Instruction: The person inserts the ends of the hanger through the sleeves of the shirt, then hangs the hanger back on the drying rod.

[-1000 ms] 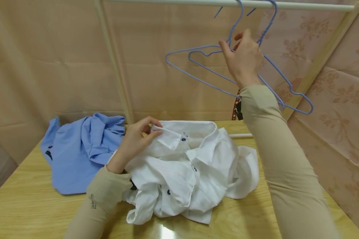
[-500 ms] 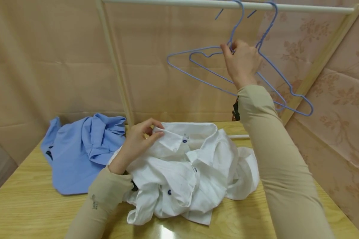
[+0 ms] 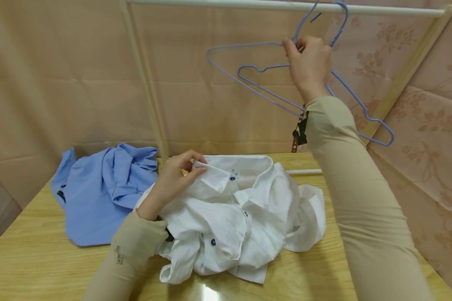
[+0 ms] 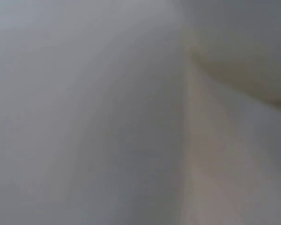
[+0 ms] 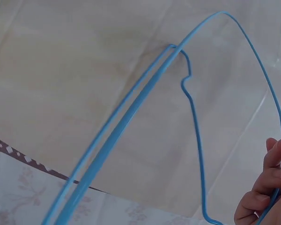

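Note:
A white shirt (image 3: 263,234) with dark buttons lies crumpled on the table, its collar (image 3: 212,177) spread toward the rack. My left hand (image 3: 165,184) pinches the collar's left side between thumb and fingers. Up at the rack, my right hand (image 3: 310,67) grips a blue wire hanger (image 3: 248,44) just below its hook. That hanger's wire (image 5: 271,89) runs into the curled fingers in the right wrist view. Close behind it hangs a second blue hanger (image 3: 355,94). Blurred pale fabric (image 4: 84,117) fills most of the left wrist view.
A white rail (image 3: 211,4) on side posts (image 3: 141,71) crosses above the table (image 3: 19,251). Left of the white shirt lies a bunched blue shirt (image 3: 94,205). Behind the shirt, a low white bar (image 3: 305,172) shows. Beige cloth (image 3: 218,104) hangs behind the rack.
My right hand has moved up with the gripped hanger, whose hook shifts upward and slightly right at the rail. The left hand and white shirt have barely moved.

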Available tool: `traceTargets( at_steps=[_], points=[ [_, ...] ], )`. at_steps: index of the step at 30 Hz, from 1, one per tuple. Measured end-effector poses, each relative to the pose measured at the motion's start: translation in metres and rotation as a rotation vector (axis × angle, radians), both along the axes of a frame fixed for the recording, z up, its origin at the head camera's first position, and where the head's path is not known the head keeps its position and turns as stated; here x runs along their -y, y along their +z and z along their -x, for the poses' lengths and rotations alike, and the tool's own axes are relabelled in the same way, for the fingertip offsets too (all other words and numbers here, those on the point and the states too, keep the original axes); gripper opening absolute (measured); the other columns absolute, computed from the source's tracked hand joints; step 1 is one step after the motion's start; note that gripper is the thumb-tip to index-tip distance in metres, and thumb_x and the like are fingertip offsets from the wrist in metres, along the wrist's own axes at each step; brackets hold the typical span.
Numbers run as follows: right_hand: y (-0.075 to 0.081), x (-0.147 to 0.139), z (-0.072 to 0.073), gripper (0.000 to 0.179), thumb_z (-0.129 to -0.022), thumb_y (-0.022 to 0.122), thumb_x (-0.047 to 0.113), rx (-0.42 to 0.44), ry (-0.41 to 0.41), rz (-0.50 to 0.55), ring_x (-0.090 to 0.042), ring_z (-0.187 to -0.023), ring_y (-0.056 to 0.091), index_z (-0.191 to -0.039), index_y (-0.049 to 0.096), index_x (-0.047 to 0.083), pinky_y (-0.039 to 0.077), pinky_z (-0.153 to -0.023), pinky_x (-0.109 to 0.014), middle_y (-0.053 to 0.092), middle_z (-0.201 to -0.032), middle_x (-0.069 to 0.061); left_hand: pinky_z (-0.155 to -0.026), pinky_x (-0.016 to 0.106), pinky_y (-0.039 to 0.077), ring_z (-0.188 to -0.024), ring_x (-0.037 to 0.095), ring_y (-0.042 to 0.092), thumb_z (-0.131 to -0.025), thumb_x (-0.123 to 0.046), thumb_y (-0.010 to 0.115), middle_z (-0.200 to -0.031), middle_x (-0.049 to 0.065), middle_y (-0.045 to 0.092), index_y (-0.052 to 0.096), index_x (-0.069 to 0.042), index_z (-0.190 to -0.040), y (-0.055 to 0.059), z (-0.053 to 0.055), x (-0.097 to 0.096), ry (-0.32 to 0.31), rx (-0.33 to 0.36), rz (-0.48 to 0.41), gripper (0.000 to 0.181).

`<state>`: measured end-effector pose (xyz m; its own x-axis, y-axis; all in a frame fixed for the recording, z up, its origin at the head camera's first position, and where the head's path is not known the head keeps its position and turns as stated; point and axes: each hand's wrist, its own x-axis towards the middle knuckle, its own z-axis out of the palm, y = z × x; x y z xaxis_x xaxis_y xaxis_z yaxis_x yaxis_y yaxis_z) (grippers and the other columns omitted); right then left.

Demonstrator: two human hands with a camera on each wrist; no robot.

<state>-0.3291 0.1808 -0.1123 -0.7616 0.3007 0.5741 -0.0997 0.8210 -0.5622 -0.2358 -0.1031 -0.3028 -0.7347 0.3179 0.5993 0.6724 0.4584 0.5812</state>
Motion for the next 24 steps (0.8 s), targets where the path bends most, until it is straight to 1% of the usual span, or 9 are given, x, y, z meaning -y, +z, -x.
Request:
traceTargets(
  at_steps=[2, 5, 7, 9, 11, 13, 16, 19, 24],
  points=[
    [0.003, -0.001, -0.003, 0.033, -0.084, 0.048, 0.059, -0.014, 0.009, 0.011, 0.000, -0.061, 0.041, -0.067, 0.057, 0.032, 0.031, -0.061, -0.019, 0.046, -0.060, 0.022, -0.048, 0.022, 0.036, -0.057, 0.010, 0.051, -0.081, -0.012, 0.068, -0.070, 0.001, 0.061, 0.063, -0.010, -0.093, 0.000, 0.000, 0.000, -0.003, 0.003, 0.003, 0.013],
    [0.008, -0.002, -0.008, 0.031, -0.085, 0.047, 0.057, -0.023, 0.025, 0.036, 0.001, -0.062, 0.039, -0.060, 0.047, 0.038, 0.029, -0.062, -0.020, 0.042, -0.057, 0.023, -0.048, 0.022, 0.037, -0.057, 0.011, 0.050, -0.082, -0.011, 0.067, -0.070, 0.001, 0.060, 0.062, -0.009, -0.093, 0.000, 0.001, 0.001, -0.010, 0.001, 0.005, 0.013],
    [0.010, -0.002, -0.010, 0.031, -0.086, 0.046, 0.054, -0.028, 0.032, 0.046, 0.001, -0.063, 0.038, -0.060, 0.046, 0.038, 0.029, -0.063, -0.020, 0.043, -0.057, 0.023, -0.048, 0.022, 0.037, -0.057, 0.011, 0.050, -0.081, -0.011, 0.068, -0.070, 0.002, 0.060, 0.062, -0.009, -0.093, 0.000, 0.001, 0.001, -0.013, -0.007, 0.003, 0.013],
    [0.010, -0.002, -0.013, 0.030, -0.088, 0.043, 0.051, -0.026, 0.051, 0.070, -0.001, -0.062, 0.039, -0.063, 0.049, 0.036, 0.029, -0.063, -0.021, 0.044, -0.056, 0.022, -0.048, 0.023, 0.037, -0.057, 0.011, 0.050, -0.081, -0.010, 0.068, -0.071, 0.002, 0.061, 0.062, -0.008, -0.093, 0.000, 0.001, 0.001, -0.012, -0.018, 0.002, 0.013],
    [0.007, -0.002, -0.016, 0.030, -0.090, 0.042, 0.046, -0.031, 0.081, 0.095, -0.002, -0.057, 0.042, -0.065, 0.053, 0.033, 0.030, -0.058, -0.021, 0.046, -0.054, 0.021, -0.049, 0.023, 0.038, -0.058, 0.011, 0.051, -0.081, -0.011, 0.067, -0.072, 0.002, 0.061, 0.062, -0.008, -0.093, 0.000, 0.001, 0.002, -0.012, -0.018, 0.001, 0.013],
    [0.001, -0.002, -0.019, 0.030, -0.091, 0.043, 0.039, -0.043, 0.137, 0.148, -0.004, -0.051, 0.043, -0.066, 0.057, 0.029, 0.030, -0.051, -0.021, 0.049, -0.052, 0.017, -0.049, 0.024, 0.038, -0.058, 0.011, 0.051, -0.082, -0.011, 0.067, -0.072, 0.003, 0.062, 0.062, -0.008, -0.093, 0.000, 0.001, 0.002, -0.011, -0.014, 0.002, 0.012],
    [-0.012, -0.001, -0.025, 0.030, -0.091, 0.046, 0.030, -0.072, 0.255, 0.257, -0.008, -0.045, 0.042, -0.066, 0.061, 0.022, 0.026, -0.042, -0.023, 0.051, -0.049, 0.009, -0.048, 0.023, 0.038, -0.058, 0.011, 0.051, -0.082, -0.010, 0.067, -0.073, 0.003, 0.062, 0.062, -0.008, -0.093, 0.000, 0.001, 0.003, -0.010, -0.010, 0.001, 0.012],
    [-0.025, 0.003, -0.030, 0.032, -0.090, 0.049, 0.026, -0.095, 0.339, 0.335, -0.008, -0.044, 0.039, -0.062, 0.062, 0.019, 0.024, -0.042, -0.023, 0.050, -0.048, 0.004, -0.048, 0.023, 0.038, -0.058, 0.011, 0.052, -0.083, -0.010, 0.066, -0.073, 0.003, 0.062, 0.063, -0.008, -0.093, 0.000, 0.001, 0.004, -0.009, -0.012, -0.002, 0.011],
    [-0.043, 0.005, -0.044, 0.032, -0.087, 0.053, 0.022, -0.127, 0.372, 0.430, -0.007, -0.042, 0.030, -0.057, 0.064, 0.019, 0.018, -0.040, -0.023, 0.044, -0.045, 0.007, -0.051, 0.022, 0.040, -0.060, 0.012, 0.054, -0.083, -0.008, 0.065, -0.077, 0.005, 0.063, 0.063, -0.007, -0.093, 0.000, 0.000, 0.003, -0.031, -0.017, -0.015, 0.010]
  ],
)
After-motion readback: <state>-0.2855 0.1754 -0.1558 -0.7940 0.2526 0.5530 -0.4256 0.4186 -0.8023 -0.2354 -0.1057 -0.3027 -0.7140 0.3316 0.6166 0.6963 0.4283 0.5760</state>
